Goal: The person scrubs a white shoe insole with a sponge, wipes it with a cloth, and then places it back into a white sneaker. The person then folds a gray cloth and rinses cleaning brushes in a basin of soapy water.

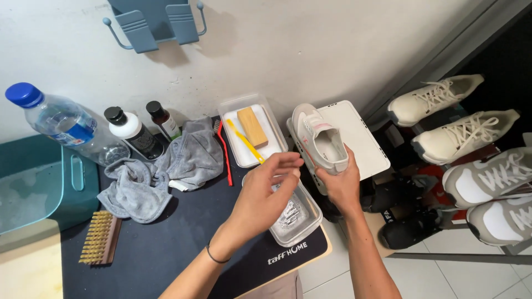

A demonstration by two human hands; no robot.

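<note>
The right hand [341, 185] is wrapped around the heel of a pale sneaker [320, 141], fingers clamped on it from below so the shoe tips toe-away over the edge of the dark work mat [166, 243]. The left hand [266, 194] hovers just beside it with fingers loosely curled and holding nothing that I can make out, poised above a clear plastic tub [293, 216] that seems to have a little water in it. Behind the hands, a second clear tray [230, 119] carries a tan block [252, 126] and a yellow-handled brush [245, 141], with a red-handled brush [224, 152] lying just beside it on the mat. A white lid [357, 138] lies under the shoe. To do this well, I'd say the grip on the heel wants to stay firm and the shoe kept over the tub, so drips fall there rather than on the mat. Further left lies a crumpled grey cloth [166, 171], two dark bottles [136, 133], a clear water bottle with a blue cap [61, 122] and a bristle brush [101, 238]. Off to the right, more sneakers [471, 138] sit on a rack.
</note>
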